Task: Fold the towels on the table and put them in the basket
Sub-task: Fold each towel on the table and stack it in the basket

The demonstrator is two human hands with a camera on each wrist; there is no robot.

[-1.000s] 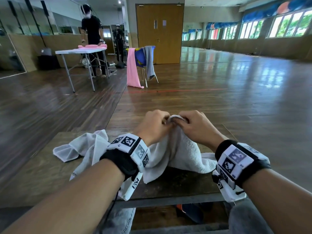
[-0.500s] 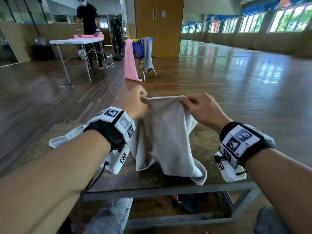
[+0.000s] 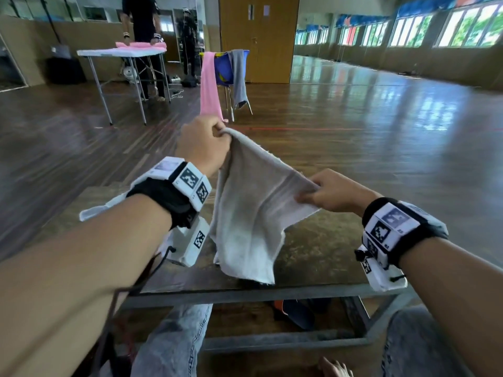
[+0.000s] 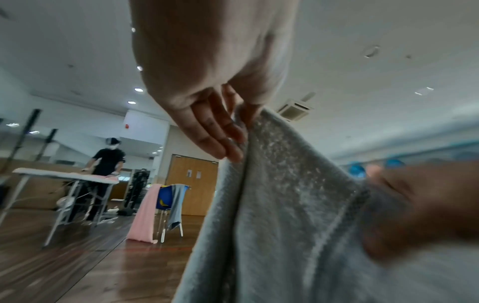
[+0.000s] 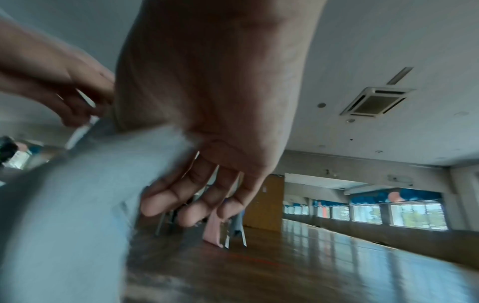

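A grey-white towel hangs in the air above the low wooden table, its lower end near the table's front edge. My left hand pinches its upper far corner, raised high. My right hand pinches the edge lower and to the right. In the left wrist view the towel drops from my left fingers. The right wrist view shows the blurred towel held against my right hand's thumb side. A second white towel lies on the table, mostly hidden behind my left forearm. No basket is in view.
Beyond the table is open wooden floor. A chair draped with a pink towel and a grey one stands ahead. A person stands at a white folding table at the back left. My knees are under the table's front edge.
Both hands lifted the towel off the table and drew apart. The left hand rose and moved away from me; the right hand dropped lower and to the right, stretching the edge.
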